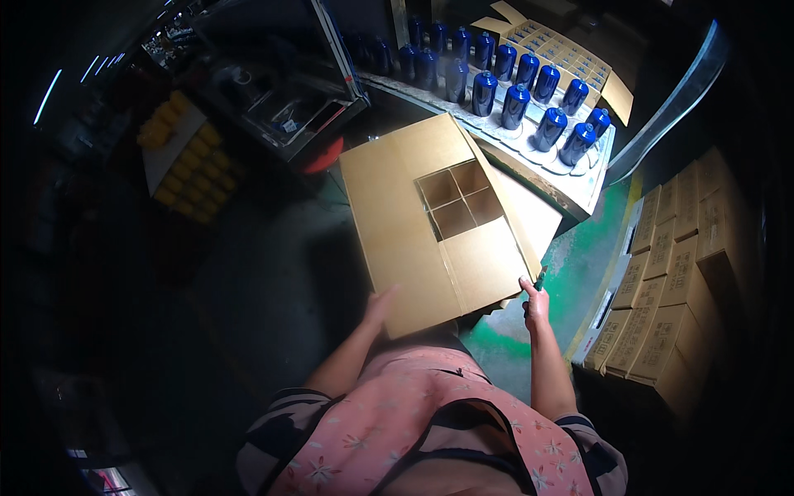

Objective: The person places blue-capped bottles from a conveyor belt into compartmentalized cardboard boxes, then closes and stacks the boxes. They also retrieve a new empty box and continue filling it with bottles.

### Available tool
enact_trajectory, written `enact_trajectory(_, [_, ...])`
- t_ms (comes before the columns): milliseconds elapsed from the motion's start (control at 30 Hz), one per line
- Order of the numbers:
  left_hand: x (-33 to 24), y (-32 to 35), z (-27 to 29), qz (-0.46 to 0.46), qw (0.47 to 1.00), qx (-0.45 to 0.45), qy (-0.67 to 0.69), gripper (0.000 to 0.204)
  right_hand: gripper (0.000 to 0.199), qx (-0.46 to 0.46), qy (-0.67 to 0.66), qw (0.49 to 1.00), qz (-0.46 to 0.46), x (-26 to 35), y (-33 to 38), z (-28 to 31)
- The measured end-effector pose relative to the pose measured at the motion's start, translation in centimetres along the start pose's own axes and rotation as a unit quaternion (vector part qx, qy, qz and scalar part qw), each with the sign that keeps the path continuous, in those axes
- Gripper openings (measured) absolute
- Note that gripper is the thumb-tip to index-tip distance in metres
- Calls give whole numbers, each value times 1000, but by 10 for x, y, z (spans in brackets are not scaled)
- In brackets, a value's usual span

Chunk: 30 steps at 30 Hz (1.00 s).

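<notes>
A brown rectangular cardboard box (405, 256) is extending directly before the worker (347, 413). Beyond it, toward the worker's right, dark-blue cylindrical bottles (514, 109) are standing on a pale flat-topped bench (589, 188), an open, partitioned brown cardboard carton (618, 99) sitting behind them. Stacked brown cardboard boxes (662, 281) are occupying the far right. Yellow rounded objects (201, 169) are sitting left.
</notes>
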<state>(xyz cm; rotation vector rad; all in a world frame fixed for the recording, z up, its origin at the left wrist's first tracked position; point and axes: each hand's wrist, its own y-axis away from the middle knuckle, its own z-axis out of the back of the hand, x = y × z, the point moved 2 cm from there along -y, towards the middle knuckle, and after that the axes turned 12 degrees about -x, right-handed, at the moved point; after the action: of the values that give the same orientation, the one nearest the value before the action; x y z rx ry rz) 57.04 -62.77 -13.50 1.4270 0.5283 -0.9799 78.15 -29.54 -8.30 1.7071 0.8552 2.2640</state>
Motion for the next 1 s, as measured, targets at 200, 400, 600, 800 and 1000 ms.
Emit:
enact_trajectory(200, [5,-7,61,-30,996,34,79,43,30,-1,-23,992,125,-15,87,-13])
enact_trajectory(400, [-11,9,80,-38,988,66,131,47,46,23,-107,980,167,-20,121,-10])
enact_trajectory(600, [-37,42,39,-79,977,180,80,52,64,23,18,931,363,-3,167,71])
enact_trajectory(800, [-40,99,-90,-74,927,368,2,57,55,-118,85,886,441,26,205,216])
enact_trajectory(1000, [-13,192,-260,-61,888,451,-64,58,36,-259,131,814,504,51,200,375])
